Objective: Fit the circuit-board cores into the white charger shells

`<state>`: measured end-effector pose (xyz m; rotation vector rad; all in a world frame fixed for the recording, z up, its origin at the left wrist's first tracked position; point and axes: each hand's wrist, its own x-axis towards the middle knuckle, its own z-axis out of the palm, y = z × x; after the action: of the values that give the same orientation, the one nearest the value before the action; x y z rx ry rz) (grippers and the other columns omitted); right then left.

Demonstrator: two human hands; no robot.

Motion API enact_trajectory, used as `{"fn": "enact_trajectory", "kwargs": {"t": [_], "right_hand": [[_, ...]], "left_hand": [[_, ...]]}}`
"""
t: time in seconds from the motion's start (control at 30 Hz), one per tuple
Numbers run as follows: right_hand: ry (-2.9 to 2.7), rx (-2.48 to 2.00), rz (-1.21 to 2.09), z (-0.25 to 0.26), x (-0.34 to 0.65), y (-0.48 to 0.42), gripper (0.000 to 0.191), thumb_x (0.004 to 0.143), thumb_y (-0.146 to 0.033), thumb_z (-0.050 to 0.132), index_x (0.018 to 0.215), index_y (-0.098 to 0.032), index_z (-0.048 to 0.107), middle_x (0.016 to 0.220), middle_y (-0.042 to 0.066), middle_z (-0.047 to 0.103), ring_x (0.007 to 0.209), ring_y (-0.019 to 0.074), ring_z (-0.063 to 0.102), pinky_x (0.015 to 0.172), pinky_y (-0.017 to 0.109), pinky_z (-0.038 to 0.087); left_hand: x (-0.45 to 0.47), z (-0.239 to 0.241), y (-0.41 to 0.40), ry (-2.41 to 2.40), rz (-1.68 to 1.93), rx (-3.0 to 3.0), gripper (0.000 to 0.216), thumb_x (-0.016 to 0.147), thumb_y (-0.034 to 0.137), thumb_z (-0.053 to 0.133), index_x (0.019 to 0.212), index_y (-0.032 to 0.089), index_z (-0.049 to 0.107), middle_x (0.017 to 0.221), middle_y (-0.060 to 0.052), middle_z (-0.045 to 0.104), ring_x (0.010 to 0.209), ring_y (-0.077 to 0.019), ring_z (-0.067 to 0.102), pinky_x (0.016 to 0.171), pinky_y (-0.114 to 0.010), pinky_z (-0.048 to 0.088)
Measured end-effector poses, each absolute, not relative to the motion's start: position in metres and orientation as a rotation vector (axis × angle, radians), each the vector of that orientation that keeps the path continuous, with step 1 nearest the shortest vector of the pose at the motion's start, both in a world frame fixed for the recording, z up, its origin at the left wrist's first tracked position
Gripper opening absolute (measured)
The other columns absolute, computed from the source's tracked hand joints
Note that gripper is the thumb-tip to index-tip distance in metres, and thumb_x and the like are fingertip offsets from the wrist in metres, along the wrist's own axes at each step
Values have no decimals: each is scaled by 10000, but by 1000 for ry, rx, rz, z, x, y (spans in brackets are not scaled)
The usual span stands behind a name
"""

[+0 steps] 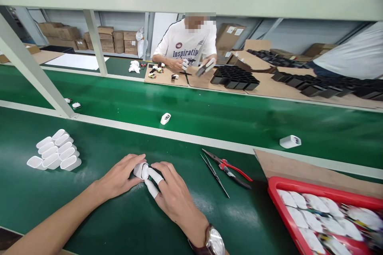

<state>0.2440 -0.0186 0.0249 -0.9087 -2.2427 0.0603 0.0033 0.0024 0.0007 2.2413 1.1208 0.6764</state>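
My left hand (124,176) is closed around a small white oval plastic casing (138,170), held on its side just above the green worktop. At the open end of the casing, the thumb and index finger of my right hand (176,189) grip a small white part (145,172) that sits partly in the mouth. White finger cots (155,177) cover those two fingertips, and they hide much of the part. A bit of green shows beside it. To the left stands a cluster of white casings (50,158), open ends up.
Tweezers (215,176) and red-and-black pliers (229,167) lie to the right. A red tray (277,191) holds several white wired parts. White units (165,118) rest on the green belt (209,115) beyond a pale rail. Across it, a co-worker (191,44) handles parts beside black casings (235,76).
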Motion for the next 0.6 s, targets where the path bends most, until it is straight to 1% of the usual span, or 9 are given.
{"fn": "enact_trajectory", "kwargs": {"t": [0.17, 0.27, 0.33, 0.4, 0.47, 0.5, 0.6], "right_hand": [[-2264, -904, 135, 24, 246, -18, 306, 993, -63, 543, 1278, -167, 581, 1258, 150, 664, 1130, 298, 608, 885, 479, 628], [-2256, -869, 182, 22, 244, -19, 236, 1002, -115, 602, 1229, -178, 596, 1266, 152, 662, 1120, 296, 612, 888, 494, 627], [-2261, -859, 214, 20, 242, -18, 215, 1000, -149, 630, 1210, -185, 605, 1308, 164, 641, 1166, 312, 610, 911, 520, 625], [-2268, -869, 258, 16, 239, -17, 233, 994, -153, 639, 1222, -186, 608, 1368, 179, 608, 1263, 332, 588, 976, 543, 611], [-2248, -883, 298, 12, 238, -16, 247, 991, -123, 622, 1228, -192, 608, 1371, 172, 608, 1295, 320, 590, 1007, 516, 608], [-2230, -894, 311, 10, 238, -16, 256, 993, -106, 605, 1232, -197, 606, 1347, 163, 621, 1264, 304, 616, 987, 489, 620], [-2215, -939, 325, 7, 239, -17, 309, 1004, -95, 554, 1290, -206, 589, 1246, 137, 651, 1076, 253, 688, 864, 413, 650]], "left_hand": [[4, 2, 0, 1107, 650, 2209, 697, 1011, 204, 643, 1612, 339, 315, 1425, -89, 616, 1301, -260, 626, 1096, -445, 564], [6, 3, -2, 1085, 606, 2167, 674, 1015, 184, 617, 1604, 343, 330, 1440, -86, 609, 1291, -249, 644, 1088, -430, 572], [7, 2, -3, 1086, 594, 2134, 647, 1016, 202, 617, 1590, 339, 351, 1460, -86, 609, 1303, -257, 647, 1088, -436, 576], [7, 0, -4, 1088, 607, 2083, 619, 1015, 226, 625, 1567, 326, 363, 1471, -88, 616, 1313, -262, 651, 1083, -441, 583], [6, -2, -4, 1076, 661, 2033, 554, 1006, 227, 633, 1504, 308, 406, 1423, -82, 649, 1272, -248, 682, 1050, -420, 603], [5, -3, -4, 1055, 695, 2038, 484, 1002, 216, 631, 1445, 297, 454, 1377, -77, 669, 1229, -237, 701, 1026, -404, 612], [2, -1, -2, 948, 813, 2191, 253, 1003, 164, 597, 1238, 259, 594, 1248, -83, 697, 1096, -210, 725, 951, -354, 616]]}}
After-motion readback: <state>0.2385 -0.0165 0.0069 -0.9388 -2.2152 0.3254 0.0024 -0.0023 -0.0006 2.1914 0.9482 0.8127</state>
